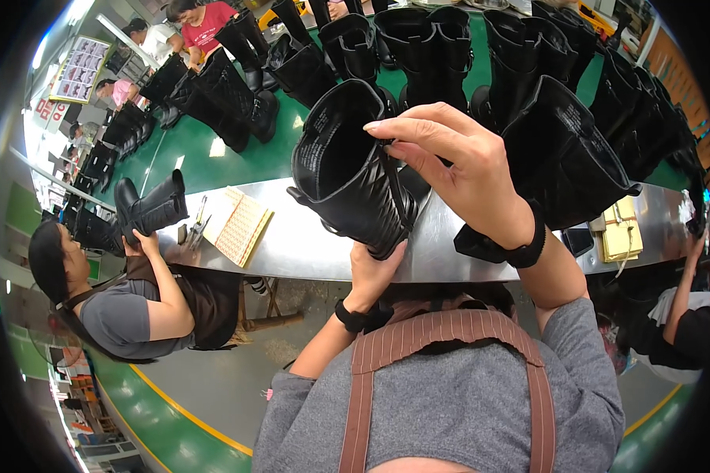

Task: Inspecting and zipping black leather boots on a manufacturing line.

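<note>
A tall black boot (351, 185) with a quilted shaft is tilted in front of me, its wide opening facing up toward me. My left hand (377, 272) grips it from below, near the bench edge; part of that grip is hidden behind the boot. At the upper right side of the shaft, my right hand (450, 154) pinches the edge with thumb and forefinger. Whether a small zipper pull sits between those fingertips, I cannot tell. Right beside my right wrist, another black boot (564, 150) stands with its opening toward me.
Rows of black boots (426, 47) line the green table (300, 118) beyond the metal bench (450, 264). A patterned paper pad (239, 229) lies left, a yellow bundle (622, 230) right. On the left a co-worker (130, 303) holds a boot; another person (678, 315) is at right.
</note>
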Tool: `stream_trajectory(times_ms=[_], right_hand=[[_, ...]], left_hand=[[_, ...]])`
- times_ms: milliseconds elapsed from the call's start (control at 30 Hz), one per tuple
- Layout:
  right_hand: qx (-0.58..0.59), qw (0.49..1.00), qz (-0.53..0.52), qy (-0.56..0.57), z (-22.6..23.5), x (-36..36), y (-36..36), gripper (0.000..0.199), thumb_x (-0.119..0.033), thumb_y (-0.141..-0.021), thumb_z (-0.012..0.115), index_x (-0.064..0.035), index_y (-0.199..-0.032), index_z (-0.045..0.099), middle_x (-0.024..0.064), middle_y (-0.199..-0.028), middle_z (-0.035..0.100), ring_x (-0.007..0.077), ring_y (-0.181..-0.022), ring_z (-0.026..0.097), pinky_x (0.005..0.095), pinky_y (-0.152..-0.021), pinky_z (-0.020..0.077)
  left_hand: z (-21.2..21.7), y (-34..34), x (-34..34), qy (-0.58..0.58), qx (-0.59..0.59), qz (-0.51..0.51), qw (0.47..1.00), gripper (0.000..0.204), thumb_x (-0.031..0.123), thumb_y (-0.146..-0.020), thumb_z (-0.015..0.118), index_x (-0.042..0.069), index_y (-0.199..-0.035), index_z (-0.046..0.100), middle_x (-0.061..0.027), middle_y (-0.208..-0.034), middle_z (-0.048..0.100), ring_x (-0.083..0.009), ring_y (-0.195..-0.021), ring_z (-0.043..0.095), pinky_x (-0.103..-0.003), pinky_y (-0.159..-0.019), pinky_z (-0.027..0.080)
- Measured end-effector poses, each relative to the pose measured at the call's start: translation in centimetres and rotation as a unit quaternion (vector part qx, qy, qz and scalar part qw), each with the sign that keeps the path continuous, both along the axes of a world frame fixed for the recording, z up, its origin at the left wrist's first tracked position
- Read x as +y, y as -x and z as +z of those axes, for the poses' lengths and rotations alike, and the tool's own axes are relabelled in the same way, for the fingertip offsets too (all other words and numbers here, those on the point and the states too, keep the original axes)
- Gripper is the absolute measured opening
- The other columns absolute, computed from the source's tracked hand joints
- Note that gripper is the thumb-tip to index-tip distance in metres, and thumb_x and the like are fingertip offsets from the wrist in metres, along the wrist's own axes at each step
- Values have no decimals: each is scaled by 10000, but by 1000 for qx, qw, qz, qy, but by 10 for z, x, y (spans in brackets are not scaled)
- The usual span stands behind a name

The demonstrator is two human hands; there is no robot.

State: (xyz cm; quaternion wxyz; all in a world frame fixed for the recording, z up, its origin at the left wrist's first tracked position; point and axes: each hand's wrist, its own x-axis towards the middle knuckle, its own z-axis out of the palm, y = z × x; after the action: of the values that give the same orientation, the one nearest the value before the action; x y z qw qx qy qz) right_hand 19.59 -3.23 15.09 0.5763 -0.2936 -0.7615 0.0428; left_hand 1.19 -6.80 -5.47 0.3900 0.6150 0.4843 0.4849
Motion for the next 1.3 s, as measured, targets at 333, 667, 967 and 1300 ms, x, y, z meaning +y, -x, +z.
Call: stream_trajectory(times_ms=[333, 667, 967, 1300], right_hand=[[-20, 998, -65, -18, 4, -2, -2, 168, -23, -870, 715, -32, -1038, 724, 88, -920, 733, 193, -783, 726, 261, -684, 588], [-58, 997, -27, -36, 7, -3, -3, 165, -27, -894, 696, -21, -1059, 703, 91, -924, 734, 210, -790, 732, 258, -697, 585], [73, 997, 2, 16, 2, 3, 1, 130, -64, -908, 689, -20, -1026, 658, 88, -895, 712, 186, -801, 725, 273, -676, 579], [-16, 999, -7, -45, -2, 10, 8, 203, -34, -773, 803, -50, -961, 729, 68, -981, 701, 180, -849, 689, 279, -720, 573]], left_hand=[[6, 0, -1, -17, 7, -3, 1000, 388, 50, -783, 809, -44, -1119, 642, -141, -1023, 739, -210, -929, 713, -317, -848, 542], [10, 2, -2, -7, 12, -2, 1000, 423, 65, -782, 814, -40, -1146, 626, -152, -1040, 736, -228, -956, 716, -327, -863, 539], [7, 3, 1, -22, 0, -3, 1000, 405, 70, -778, 817, -43, -1124, 642, -151, -1026, 743, -227, -946, 723, -323, -863, 541], [12, 1, -1, -10, 9, 17, 1000, 323, 59, -783, 813, -44, -1065, 694, -129, -1002, 750, -186, -907, 716, -311, -830, 552]])
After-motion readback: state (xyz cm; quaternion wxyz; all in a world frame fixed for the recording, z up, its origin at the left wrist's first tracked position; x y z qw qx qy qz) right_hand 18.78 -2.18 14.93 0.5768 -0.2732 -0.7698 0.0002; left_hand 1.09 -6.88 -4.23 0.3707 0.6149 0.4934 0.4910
